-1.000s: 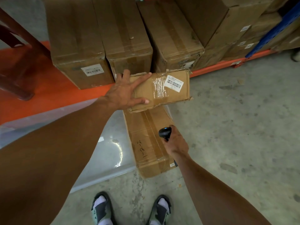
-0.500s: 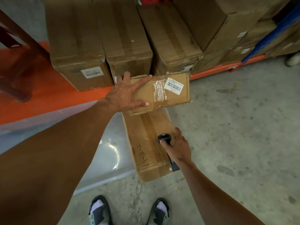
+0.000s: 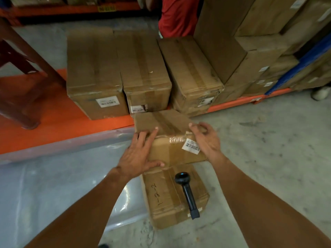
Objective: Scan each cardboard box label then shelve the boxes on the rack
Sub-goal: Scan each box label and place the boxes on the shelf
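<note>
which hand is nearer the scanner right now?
Right, narrowly. The right hand grips the held box's right end, directly beyond the scanner. The left hand grips the box's left end, off to the scanner's left.

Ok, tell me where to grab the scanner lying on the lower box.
Take the scanner by its long straight handle, coming down from above. It lies flat on the lower box, head toward the rack and butt toward you, with its whole length exposed.
</note>
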`<state>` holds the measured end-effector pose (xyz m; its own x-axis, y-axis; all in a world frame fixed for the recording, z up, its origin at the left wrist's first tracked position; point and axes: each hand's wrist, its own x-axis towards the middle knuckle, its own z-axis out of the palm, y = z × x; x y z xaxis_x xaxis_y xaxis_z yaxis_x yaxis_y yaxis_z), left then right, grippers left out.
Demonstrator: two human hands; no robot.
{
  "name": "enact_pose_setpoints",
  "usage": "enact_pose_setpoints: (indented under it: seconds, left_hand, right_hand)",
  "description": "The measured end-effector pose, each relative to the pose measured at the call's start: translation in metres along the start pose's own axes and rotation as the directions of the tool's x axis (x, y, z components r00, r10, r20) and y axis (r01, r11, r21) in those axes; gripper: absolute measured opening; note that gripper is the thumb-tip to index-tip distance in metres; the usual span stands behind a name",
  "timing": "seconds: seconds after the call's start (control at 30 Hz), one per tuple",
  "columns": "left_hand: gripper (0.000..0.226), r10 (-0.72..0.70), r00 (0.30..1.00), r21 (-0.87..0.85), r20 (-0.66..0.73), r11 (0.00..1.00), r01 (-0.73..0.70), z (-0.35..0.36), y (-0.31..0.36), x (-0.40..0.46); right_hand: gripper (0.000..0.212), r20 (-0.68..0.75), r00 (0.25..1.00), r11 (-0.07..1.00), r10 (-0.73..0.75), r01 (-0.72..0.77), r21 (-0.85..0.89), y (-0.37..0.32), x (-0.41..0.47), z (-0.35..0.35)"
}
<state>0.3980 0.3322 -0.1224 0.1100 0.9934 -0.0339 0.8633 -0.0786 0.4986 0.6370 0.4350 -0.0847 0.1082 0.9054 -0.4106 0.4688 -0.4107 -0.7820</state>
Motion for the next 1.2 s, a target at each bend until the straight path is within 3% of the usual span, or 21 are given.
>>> enact_pose_setpoints:
  seconds: [0.07,0.1,0.17,0.23,0.27,0.37,0.43,0.6,0.8,0.97,1.2]
  left_hand:
    - [0.100,-0.171,0.984,-0.285,-0.050,0.947,0.150,0.019,0.002,-0.020]
    - [0.088,-0.307,0.948,-0.452,-0.082,0.859,0.239,0.029,0.004,-0.030]
    - [0.055,-0.554,0.827,-0.664,-0.095,0.654,0.362,0.048,0.009,-0.044]
    - [0.025,-0.676,0.731,-0.752,-0.091,0.528,0.395,0.060,0.012,-0.051]
    - [0.020,-0.709,0.701,-0.784,-0.071,0.474,0.400,0.063,0.012,-0.051]
    - [0.043,-0.777,0.622,-0.902,0.099,0.194,0.386,0.064,0.004,-0.051]
    - [0.048,-0.746,0.638,-0.920,0.191,0.091,0.382,0.064,0.000,-0.055]
    - [0.038,-0.754,0.631,-0.920,0.183,0.094,0.380,0.058,0.010,-0.047]
    - [0.060,-0.725,0.678,-0.905,0.122,0.199,0.376,0.024,0.011,-0.049]
    - [0.055,-0.712,0.698,-0.880,0.071,0.285,0.380,-0.046,0.031,-0.064]
    - [0.050,-0.697,0.714,-0.827,-0.069,0.441,0.350,-0.183,0.107,-0.102]
  right_hand:
    - [0.049,-0.069,0.997,0.999,0.019,-0.016,0.034,0.021,-0.015,0.013]
    - [0.046,-0.087,0.996,0.999,0.019,-0.015,0.051,0.033,-0.026,0.019]
    - [0.048,-0.068,0.998,0.996,0.000,0.006,0.094,0.056,-0.046,0.031]
    - [0.048,-0.039,0.999,0.992,-0.015,0.020,0.121,0.070,-0.060,0.038]
    - [0.047,-0.027,0.999,0.989,-0.018,0.022,0.146,0.075,-0.061,0.038]
    - [0.043,0.071,0.997,0.974,-0.040,0.024,0.224,0.083,-0.052,0.024]
    - [0.047,0.172,0.983,0.978,-0.068,0.032,0.206,0.084,-0.046,0.016]
    - [0.044,0.165,0.985,0.983,-0.044,0.013,0.184,0.077,-0.039,0.018]
    - [0.046,0.108,0.993,0.973,-0.039,0.013,0.231,0.062,-0.058,0.013]
    - [0.054,0.116,0.992,0.958,-0.059,0.024,0.286,0.018,-0.101,0.002]
    - [0.050,0.139,0.975,0.938,-0.174,0.121,0.325,-0.089,-0.187,-0.054]
